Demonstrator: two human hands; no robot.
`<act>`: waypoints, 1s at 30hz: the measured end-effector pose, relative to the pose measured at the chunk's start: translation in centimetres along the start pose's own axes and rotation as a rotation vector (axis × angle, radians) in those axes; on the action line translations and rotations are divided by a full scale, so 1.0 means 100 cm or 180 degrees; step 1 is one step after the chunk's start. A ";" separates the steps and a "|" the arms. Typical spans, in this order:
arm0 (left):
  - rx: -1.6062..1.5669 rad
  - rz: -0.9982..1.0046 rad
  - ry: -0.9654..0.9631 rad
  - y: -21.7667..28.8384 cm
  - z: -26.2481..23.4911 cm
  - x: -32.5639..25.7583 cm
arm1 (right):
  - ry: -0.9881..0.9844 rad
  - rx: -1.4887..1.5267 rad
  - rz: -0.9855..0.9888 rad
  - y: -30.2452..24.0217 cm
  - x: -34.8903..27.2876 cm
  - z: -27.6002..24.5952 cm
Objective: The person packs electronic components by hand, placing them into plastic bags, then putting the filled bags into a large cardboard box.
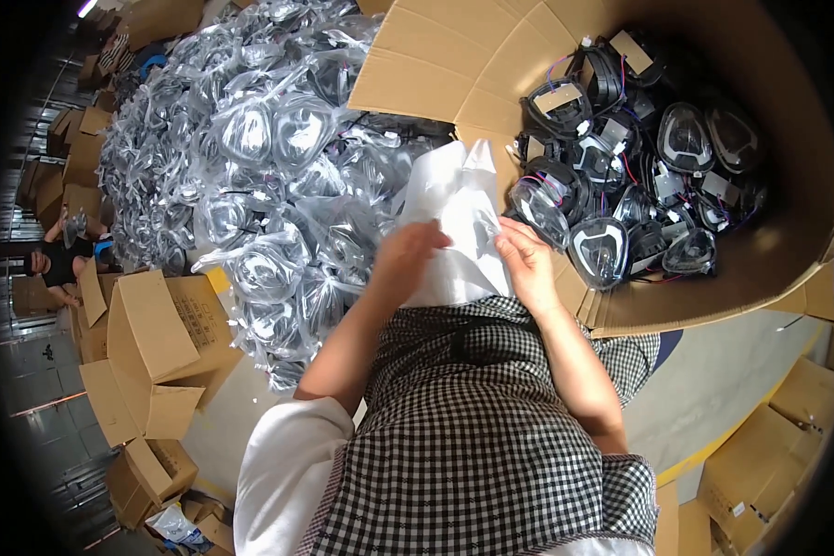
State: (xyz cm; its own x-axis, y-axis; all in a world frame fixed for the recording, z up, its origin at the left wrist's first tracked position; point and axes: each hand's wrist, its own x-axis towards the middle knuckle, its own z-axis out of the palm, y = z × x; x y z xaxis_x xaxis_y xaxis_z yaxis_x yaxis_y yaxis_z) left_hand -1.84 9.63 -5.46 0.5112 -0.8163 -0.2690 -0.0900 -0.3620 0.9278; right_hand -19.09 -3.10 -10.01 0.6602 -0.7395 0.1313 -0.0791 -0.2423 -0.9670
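A translucent white plastic bag point(454, 199) stands in front of my body, its upper edge spread into two points. My right hand point(530, 269) pinches the bag's right edge between thumb and fingers. My left hand point(411, 259) lies against the bag's left part, fingertips turned inward; motion blurs it, so its grip is unclear. Right of the bag, a big cardboard box point(686, 313) holds several unwrapped lamp units point(600, 253) with clear rounded lenses, black housings and thin coloured wires. Left of the bag rises a large heap of similar units in clear plastic bags point(264, 271).
An open cardboard carton point(157, 324) sits at the left beside the heap, with smaller boxes point(148, 477) below it. More cartons point(760, 463) stand at the lower right. Far left, another person point(65, 258) in dark clothing is among boxes.
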 end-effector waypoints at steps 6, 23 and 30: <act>-0.1251 -0.0186 0.0030 0.032 0.038 0.017 | -0.0130 -0.1043 -0.0556 -0.032 -0.005 -0.009; -0.1396 0.0264 -0.1545 0.095 0.043 0.039 | 0.0262 -0.2564 -0.0040 -0.084 -0.005 -0.127; 0.3386 0.2151 -0.0360 0.088 0.074 0.187 | -0.0132 0.0389 0.1195 -0.014 0.046 -0.216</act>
State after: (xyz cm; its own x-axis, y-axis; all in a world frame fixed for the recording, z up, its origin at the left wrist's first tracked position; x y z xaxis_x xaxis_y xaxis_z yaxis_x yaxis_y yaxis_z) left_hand 0.59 -12.19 -4.30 0.0241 -0.9940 0.1066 -0.9716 0.0019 0.2368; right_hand -32.08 -19.72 -3.38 0.6321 -0.7358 -0.2429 -0.2329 0.1185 -0.9653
